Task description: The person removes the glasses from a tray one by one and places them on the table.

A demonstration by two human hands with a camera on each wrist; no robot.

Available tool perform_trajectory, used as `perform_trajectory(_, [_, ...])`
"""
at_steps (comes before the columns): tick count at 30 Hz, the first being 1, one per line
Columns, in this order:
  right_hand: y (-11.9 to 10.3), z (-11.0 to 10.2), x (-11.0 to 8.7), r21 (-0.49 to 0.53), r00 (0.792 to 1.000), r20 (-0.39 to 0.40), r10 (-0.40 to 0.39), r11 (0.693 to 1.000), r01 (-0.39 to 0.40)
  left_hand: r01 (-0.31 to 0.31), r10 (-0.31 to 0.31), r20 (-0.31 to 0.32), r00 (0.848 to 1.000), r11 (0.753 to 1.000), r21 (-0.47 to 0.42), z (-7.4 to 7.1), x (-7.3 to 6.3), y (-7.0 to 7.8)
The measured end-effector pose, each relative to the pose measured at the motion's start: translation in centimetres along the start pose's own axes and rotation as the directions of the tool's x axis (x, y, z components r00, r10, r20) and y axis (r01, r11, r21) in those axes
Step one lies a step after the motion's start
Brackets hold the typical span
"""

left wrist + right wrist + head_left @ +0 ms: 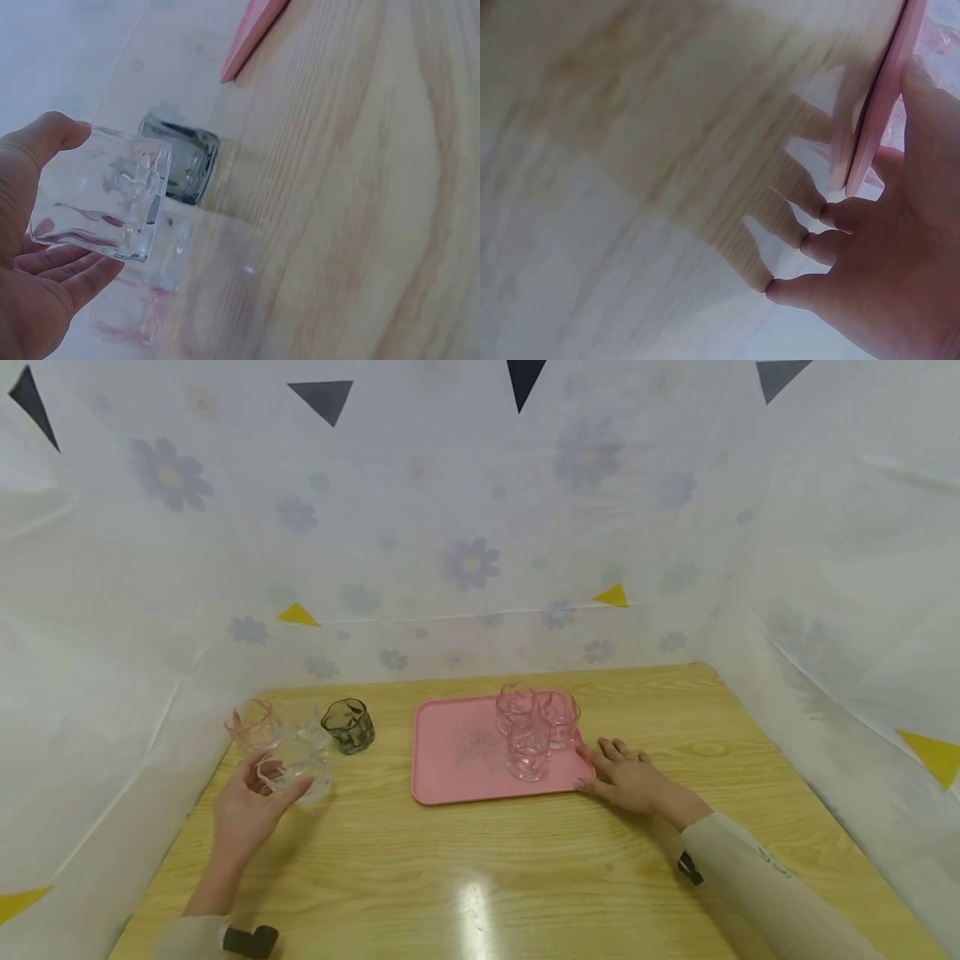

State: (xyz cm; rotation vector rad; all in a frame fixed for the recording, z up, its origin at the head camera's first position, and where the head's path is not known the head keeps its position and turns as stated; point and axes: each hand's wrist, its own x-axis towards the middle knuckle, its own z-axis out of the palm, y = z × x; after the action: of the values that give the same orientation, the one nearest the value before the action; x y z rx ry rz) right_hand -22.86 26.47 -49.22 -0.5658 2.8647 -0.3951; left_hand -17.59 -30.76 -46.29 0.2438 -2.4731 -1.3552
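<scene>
My left hand (251, 802) grips a clear glass (101, 195) between thumb and fingers, at the left of the table. Just behind it stand a second clear glass (306, 718), a pink-tinted glass (251, 722) and a dark grey glass (351, 728). On the right, my right hand (630, 781) touches the right edge of a pink tray (442, 768). Its fingers are spread, and several fingertips meet the tabletop in the right wrist view. Three see-through glasses (528, 756) stand grouped on the tray's right part; they look pink over it.
The wooden table (465, 852) reaches back to a white flowered curtain (420, 552), which also hangs along both sides. The small group of glasses at left is close to the table's left edge.
</scene>
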Motion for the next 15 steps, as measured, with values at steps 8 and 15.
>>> perform_trajectory(8, [0.0,0.0,0.0,0.002,1.000,-0.007,-0.001,1.000,0.001,0.073,-0.074,-0.079,0.994,0.997,-0.023,-2.2,0.4,-1.6])
perform_trajectory(15, [-0.1,0.1,0.0,0.008,1.000,-0.009,-0.004,1.000,0.004,0.080,-0.067,-0.161,0.985,0.994,0.075,-3.6,1.1,-3.1])
